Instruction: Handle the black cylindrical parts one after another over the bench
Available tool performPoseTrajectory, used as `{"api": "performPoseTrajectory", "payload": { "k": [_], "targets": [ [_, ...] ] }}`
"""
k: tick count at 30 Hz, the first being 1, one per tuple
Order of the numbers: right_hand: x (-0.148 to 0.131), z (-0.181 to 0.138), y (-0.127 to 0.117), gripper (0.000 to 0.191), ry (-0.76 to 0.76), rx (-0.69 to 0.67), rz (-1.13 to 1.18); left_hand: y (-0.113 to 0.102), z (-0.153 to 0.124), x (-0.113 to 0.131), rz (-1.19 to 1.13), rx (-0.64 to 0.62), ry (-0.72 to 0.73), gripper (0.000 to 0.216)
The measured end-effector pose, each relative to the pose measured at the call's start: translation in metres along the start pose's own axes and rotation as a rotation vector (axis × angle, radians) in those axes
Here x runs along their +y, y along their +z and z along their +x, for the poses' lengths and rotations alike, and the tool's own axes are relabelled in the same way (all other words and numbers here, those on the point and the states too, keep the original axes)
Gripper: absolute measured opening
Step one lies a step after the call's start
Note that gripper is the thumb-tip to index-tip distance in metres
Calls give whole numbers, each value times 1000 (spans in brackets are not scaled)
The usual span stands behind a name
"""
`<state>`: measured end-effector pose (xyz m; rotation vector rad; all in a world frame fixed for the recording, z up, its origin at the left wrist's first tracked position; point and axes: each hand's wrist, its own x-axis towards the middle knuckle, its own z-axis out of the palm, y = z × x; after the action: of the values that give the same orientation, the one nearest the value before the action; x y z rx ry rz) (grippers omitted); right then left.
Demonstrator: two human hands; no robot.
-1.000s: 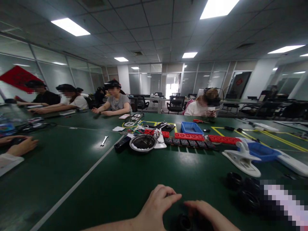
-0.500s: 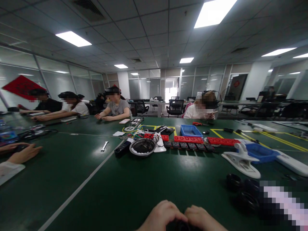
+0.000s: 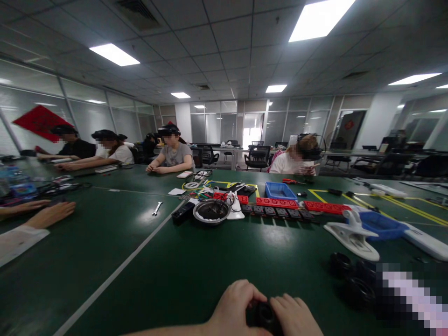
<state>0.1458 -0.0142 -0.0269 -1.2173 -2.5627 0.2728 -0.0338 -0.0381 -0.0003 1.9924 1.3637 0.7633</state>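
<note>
Closing in since a second ago, left hand [image 3: 234, 308] and right hand [image 3: 297, 316] now meet low over the near edge of the green tabletop [image 3: 196, 261]. Both curl tight around a small black ring [image 3: 265, 315] held between them. More black rings [image 3: 341, 265] lie well off right, near a white clamp [image 3: 352, 235].

We had a broad green table [image 3: 105, 242] before us, crossed by a white line [image 3: 115, 275]. On it lay a wrench [image 3: 157, 208], a metal bowl [image 3: 211, 211], red power strips [image 3: 276, 202], a blue tray [image 3: 279, 190], a white clamp [image 3: 352, 233] and, nearer us, black rings [image 3: 341, 265].
</note>
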Motion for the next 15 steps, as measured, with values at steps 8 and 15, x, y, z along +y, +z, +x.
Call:
{"api": "performPoseTrajectory", "payload": {
  "k": [8,15],
  "targets": [
    [-6,7,-43,18,-91,-279,317,-12,-2,-5,-115,-142,101,44],
    [-9,7,-45,20,-43,-228,292,-12,1,-3,-48,-165,101,41]
  ]
}}
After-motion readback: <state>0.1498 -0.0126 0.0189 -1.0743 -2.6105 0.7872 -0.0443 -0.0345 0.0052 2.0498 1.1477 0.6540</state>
